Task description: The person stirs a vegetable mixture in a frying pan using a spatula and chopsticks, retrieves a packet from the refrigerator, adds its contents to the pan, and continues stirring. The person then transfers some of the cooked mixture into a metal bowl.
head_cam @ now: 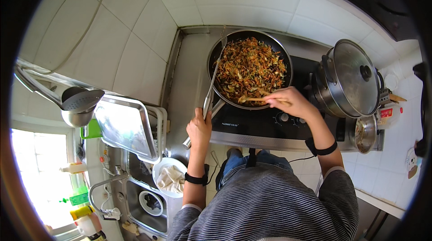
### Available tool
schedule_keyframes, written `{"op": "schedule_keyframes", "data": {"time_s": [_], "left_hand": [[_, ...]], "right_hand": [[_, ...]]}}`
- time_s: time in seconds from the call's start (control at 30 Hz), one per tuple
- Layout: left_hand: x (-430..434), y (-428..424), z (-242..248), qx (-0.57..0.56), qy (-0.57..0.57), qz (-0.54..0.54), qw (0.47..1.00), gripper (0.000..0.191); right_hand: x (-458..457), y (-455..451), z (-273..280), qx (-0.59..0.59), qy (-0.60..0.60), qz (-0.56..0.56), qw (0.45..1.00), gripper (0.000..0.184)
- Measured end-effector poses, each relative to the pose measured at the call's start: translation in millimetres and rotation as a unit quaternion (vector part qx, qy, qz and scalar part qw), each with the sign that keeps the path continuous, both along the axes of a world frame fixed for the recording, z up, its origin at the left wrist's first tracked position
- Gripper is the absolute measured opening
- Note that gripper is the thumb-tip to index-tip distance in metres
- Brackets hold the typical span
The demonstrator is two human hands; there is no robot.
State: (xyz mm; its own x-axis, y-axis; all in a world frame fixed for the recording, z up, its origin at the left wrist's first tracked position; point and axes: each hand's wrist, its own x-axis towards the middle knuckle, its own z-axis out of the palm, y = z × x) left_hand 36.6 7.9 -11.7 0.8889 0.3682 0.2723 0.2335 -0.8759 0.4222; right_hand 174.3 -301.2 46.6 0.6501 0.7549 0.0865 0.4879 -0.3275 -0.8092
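Observation:
My left hand [199,128] is closed around the handle of a long metal cooking utensil [216,69], whose slotted end lies over the pan's left rim. The handle of the frying pan [218,106] passes beneath the same hand; I cannot tell whether it is gripped too. The dark frying pan [291,62] sits on the hob, holding shredded vegetables [251,63] with orange and green strips. My right hand [292,102] holds what look like wooden chopsticks [254,99] above the pan's near rim, with pale food clinging near the tip.
Right of the pan stands a lidded steel pot [357,79] on the black glass hob [246,123]. A steel bowl [366,134] and a bottle [389,116] are beyond it. To the left are a metal tray [125,129], hanging ladles [81,106], a white bowl with a cloth [170,178] and a sink [135,187].

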Motion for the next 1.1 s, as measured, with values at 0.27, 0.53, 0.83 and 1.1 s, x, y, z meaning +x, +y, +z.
{"op": "schedule_keyframes", "data": {"time_s": [0.27, 0.53, 0.83, 1.1], "left_hand": [[-1, 1, 1, 0.009, 0.014, -0.007, 1.000, 0.026], [-1, -1, 0, 0.010, 0.014, -0.003, 1.000, 0.027], [-1, 0, 2, 0.003, 0.017, -0.013, 1.000, 0.027], [-1, -1, 2, 0.006, 0.017, -0.016, 1.000, 0.027]], "right_hand": [[55, 39, -52, 0.093, -0.069, -0.186, 0.976, 0.014], [79, -7, -50, 0.196, -0.003, -0.347, 0.917, 0.018], [25, 19, -47, 0.056, -0.108, -0.132, 0.984, 0.016], [11, 48, -40, -0.019, -0.148, -0.040, 0.988, 0.013]]}}
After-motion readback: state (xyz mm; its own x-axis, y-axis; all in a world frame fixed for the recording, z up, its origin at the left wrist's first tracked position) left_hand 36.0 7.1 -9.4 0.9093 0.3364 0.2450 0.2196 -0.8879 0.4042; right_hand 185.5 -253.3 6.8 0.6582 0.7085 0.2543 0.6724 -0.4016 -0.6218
